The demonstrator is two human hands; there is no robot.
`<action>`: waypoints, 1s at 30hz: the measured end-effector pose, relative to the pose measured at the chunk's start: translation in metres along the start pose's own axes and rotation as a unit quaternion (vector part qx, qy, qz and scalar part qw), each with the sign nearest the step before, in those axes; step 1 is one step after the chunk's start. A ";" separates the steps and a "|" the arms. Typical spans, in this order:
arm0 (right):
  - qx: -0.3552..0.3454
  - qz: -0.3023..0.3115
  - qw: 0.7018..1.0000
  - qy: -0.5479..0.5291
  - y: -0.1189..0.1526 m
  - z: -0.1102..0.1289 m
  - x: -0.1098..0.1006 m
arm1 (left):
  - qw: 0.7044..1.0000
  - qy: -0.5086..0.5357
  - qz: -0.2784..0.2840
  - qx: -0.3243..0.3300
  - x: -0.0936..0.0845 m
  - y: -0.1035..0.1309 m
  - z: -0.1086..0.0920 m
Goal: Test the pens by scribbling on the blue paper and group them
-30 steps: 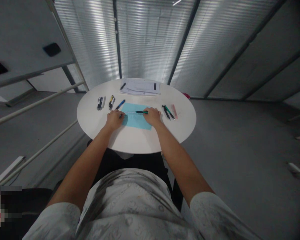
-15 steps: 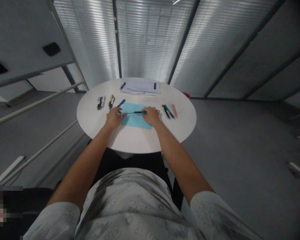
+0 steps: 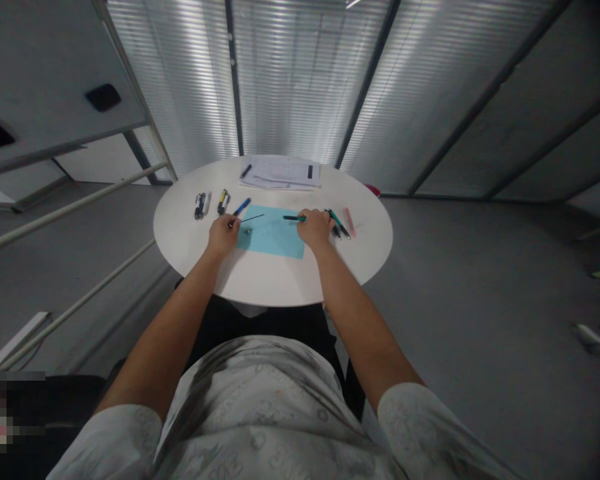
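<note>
Over the left edge of a light-blue sheet (image 3: 275,245), my left hand (image 3: 223,236) is closed on a thin dark pen refill (image 3: 253,217) pointing right and slightly up. My right hand (image 3: 314,229), at the sheet's right edge, grips a green-and-black pen barrel (image 3: 293,218) whose end points left. A gap separates the refill from the barrel. Below the refill, a small part (image 3: 249,231) lies on the sheet, too small to name. Close to my right hand lie a green pen (image 3: 341,225) and a dark pen (image 3: 337,233), partly covered by the hand.
On the round white table (image 3: 270,285), a blue pen (image 3: 243,206), a yellow-and-black pen (image 3: 223,201) and dark pens (image 3: 199,206) lie left. A pinkish strip (image 3: 349,222) lies right. Papers (image 3: 280,171) sit at the back. A metal rail (image 3: 80,200) runs left of the table.
My hands have moved apart. The refill and the barrel, in line and meeting before, are now separate. My right hand has gone right with the barrel; the refill now tilts up.
</note>
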State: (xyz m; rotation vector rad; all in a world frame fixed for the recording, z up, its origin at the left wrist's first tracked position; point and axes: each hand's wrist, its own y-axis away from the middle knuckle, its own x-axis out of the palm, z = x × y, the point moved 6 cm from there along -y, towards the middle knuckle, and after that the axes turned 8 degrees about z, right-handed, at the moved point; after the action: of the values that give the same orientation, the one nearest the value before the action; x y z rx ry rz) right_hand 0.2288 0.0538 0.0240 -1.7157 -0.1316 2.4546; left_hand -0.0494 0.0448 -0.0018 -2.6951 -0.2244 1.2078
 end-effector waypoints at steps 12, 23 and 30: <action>-0.086 0.063 0.985 -0.137 -0.009 0.009 0.016 | 0.991 -0.130 0.029 -0.025 0.008 0.001 -0.005; -0.046 0.130 0.843 -0.519 -0.005 0.022 0.014 | 0.994 -0.107 0.018 -0.017 0.008 0.000 -0.001; 0.013 0.176 0.759 -0.627 -0.006 0.014 0.018 | 0.993 -0.111 0.030 -0.017 0.006 0.002 -0.006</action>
State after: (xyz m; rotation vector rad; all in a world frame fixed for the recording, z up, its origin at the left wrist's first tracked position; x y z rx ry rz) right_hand 0.2105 0.0631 0.0132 0.2446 0.1108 3.3489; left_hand -0.0409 0.0432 -0.0032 -2.6104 -0.1952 1.5359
